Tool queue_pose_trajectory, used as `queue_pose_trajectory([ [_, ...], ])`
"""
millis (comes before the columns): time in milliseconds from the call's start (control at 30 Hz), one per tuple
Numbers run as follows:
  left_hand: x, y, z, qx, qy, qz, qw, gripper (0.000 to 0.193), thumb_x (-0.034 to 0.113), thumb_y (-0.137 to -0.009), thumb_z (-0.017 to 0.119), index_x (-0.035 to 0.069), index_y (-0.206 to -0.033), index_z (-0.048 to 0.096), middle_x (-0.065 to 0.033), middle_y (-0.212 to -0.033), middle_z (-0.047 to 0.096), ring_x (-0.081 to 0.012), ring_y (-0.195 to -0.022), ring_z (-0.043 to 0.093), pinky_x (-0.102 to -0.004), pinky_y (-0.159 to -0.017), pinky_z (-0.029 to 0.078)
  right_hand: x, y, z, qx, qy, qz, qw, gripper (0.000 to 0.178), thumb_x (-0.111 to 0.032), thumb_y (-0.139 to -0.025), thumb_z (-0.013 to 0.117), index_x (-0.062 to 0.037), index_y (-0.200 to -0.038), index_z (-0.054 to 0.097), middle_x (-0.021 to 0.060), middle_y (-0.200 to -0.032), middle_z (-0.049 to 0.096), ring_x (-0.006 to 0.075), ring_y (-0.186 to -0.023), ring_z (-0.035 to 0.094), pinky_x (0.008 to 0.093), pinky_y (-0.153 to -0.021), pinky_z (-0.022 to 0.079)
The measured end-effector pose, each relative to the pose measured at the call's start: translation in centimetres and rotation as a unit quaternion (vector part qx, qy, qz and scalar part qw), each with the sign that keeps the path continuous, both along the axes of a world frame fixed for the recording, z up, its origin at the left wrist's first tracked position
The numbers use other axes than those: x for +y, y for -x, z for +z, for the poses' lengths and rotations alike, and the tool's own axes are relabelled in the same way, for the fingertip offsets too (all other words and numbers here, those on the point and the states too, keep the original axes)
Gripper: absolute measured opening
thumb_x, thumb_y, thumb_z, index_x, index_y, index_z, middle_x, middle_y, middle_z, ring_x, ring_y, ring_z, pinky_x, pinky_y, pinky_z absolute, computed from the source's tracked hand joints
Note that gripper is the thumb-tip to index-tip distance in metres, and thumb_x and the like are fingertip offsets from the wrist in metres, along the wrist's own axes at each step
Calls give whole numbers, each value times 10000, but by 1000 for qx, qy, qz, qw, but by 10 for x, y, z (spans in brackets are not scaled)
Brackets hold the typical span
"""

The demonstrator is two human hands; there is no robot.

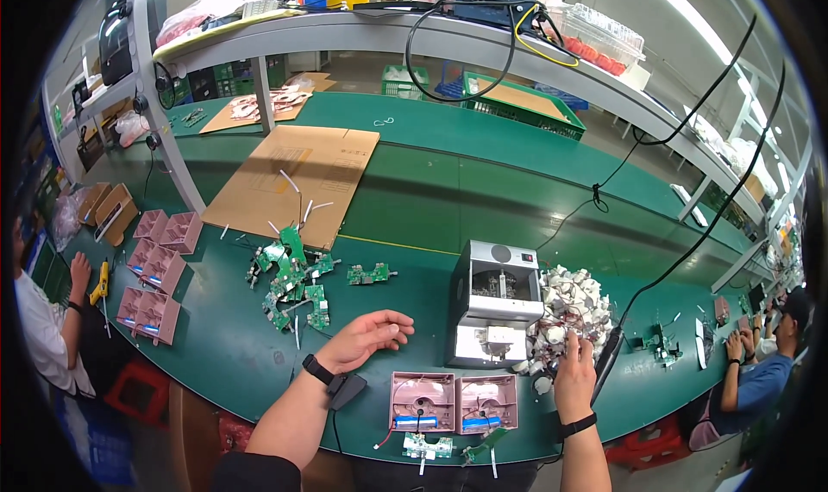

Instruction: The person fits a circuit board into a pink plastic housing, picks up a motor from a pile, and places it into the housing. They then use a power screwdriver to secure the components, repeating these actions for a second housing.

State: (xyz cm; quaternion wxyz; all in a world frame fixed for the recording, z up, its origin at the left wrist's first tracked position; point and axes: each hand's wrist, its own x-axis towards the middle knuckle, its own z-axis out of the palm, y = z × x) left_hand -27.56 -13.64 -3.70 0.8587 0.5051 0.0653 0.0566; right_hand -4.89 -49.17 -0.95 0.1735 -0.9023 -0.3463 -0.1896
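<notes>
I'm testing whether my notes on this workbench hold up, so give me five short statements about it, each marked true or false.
1. The left hand and the right hand each have a dark band at the wrist. True.
2. The left hand grips a green circuit board. False: it is loosely curled, with nothing visible in it.
3. The right hand is at the pile of white parts, right of the silver-grey machine. True.
4. The two pink boxes nearest the person each hold a blue cylinder. True.
5. One of those two boxes is stacked on the other. False: they stand side by side.
</notes>
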Motion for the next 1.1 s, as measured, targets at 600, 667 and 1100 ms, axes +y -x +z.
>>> queue_pose_trajectory([
  [600,4,-1,-1,-10,-14,36,999,380,211,-1011,644,-4,-1318,578,-106,-1207,675,-167,-1054,654,-306,-920,514,-34,-44,16,340,-416,27,843,404,-52,-982,669,1,-1356,526,50,-1135,660,119,-925,665,266,-715,565],
  [667,8,3,-1,-2,-7,25,1000,383,218,-1010,646,-3,-1314,576,-104,-1200,675,-166,-1047,652,-305,-914,514,-18,-46,39,373,-439,49,816,472,-63,-960,715,18,-1373,501,90,-1144,658,173,-930,702,277,-677,569],
  [1100,2,-1,-3,-18,-29,38,999,432,310,-1017,646,6,-1311,561,-86,-1185,656,-152,-1021,626,-300,-910,500,-12,-69,112,450,-413,85,788,360,-150,-1017,652,-10,-1335,559,70,-1170,641,157,-936,683,302,-728,576],
])
